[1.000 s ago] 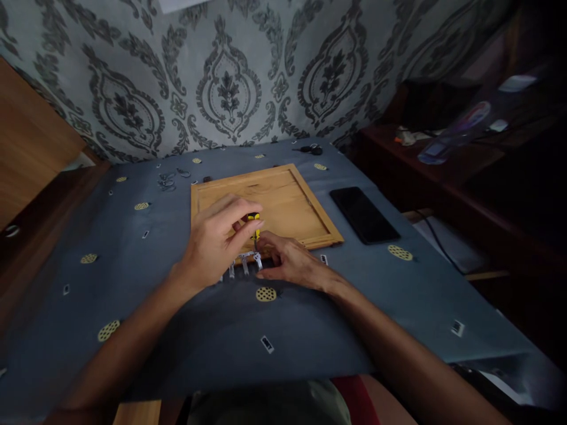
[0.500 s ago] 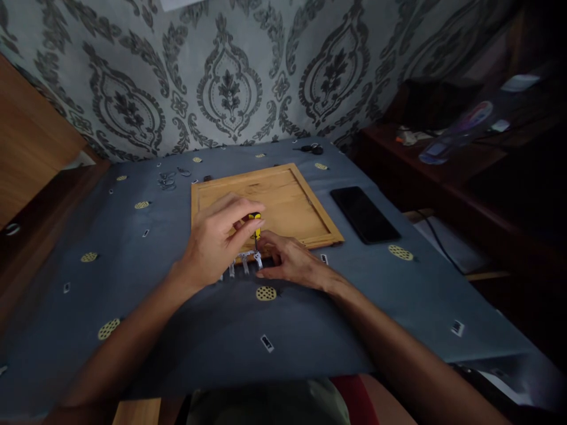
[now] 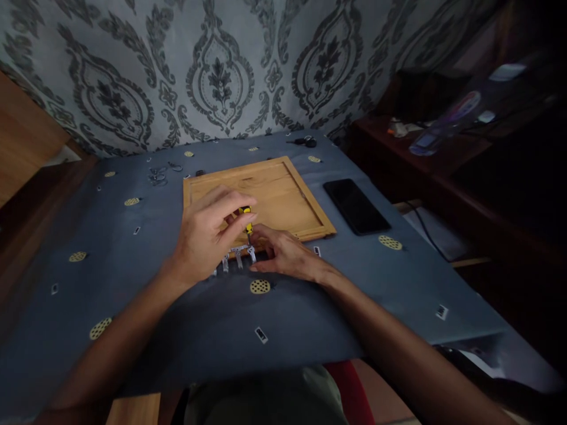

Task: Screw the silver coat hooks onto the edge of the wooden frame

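My left hand (image 3: 206, 233) has its fingers wrapped around the yellow and black handle of a small screwdriver (image 3: 248, 226), held upright with its tip down. The tip meets one of several small metal pieces (image 3: 252, 254) along the near edge of a framed wooden board (image 3: 283, 200). My right hand (image 3: 287, 255) is on the right of that piece, thumb and fingers curled around its end near the tip. Whether the right fingers press on the metal is hard to tell. The left hand covers part of the board and of the metal row.
A black phone (image 3: 357, 206) lies right of the board on the blue patterned cloth (image 3: 310, 319). Thin wire loops (image 3: 158, 176) lie at the back left, and dark keys (image 3: 305, 141) at the back. A plastic bottle (image 3: 447, 121) is on the brown side table (image 3: 432, 168).
The whole view has shifted, so the board and both hands appear slightly further left and higher. The screwdriver remains in my left hand at the same metal piece.
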A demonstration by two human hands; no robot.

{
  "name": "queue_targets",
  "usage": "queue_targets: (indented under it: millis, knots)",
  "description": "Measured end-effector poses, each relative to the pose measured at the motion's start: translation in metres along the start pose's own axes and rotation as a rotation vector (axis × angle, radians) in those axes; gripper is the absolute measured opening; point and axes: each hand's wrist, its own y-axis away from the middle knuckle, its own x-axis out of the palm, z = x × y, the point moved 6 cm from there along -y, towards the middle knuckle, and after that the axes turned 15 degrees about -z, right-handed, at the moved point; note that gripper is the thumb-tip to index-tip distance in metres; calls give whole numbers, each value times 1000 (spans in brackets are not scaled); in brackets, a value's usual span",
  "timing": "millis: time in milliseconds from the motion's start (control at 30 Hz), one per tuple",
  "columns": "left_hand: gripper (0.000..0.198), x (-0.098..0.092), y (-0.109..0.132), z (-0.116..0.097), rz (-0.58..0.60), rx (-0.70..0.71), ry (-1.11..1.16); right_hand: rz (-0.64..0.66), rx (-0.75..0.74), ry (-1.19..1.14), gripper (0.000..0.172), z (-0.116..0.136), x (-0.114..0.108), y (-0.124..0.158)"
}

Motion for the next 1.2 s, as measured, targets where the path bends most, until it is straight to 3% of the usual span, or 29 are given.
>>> queue_targets:
  millis: [167,533,900,1200]
  knots:
    - [10,-1,-2,0,35,-12,4,2,-1,-11,40,1,-1,0]
    - [7,0,0,-1,-15,2,-33,2,-4,-27,42,0,0,0]
    - [15,-1,-3,0,64,-37,-13,-4,-14,-30,39,1,-1,0]
    - [11,0,-1,1,1,-12,-36,-5,-23,-12,42,0,-1,-1]
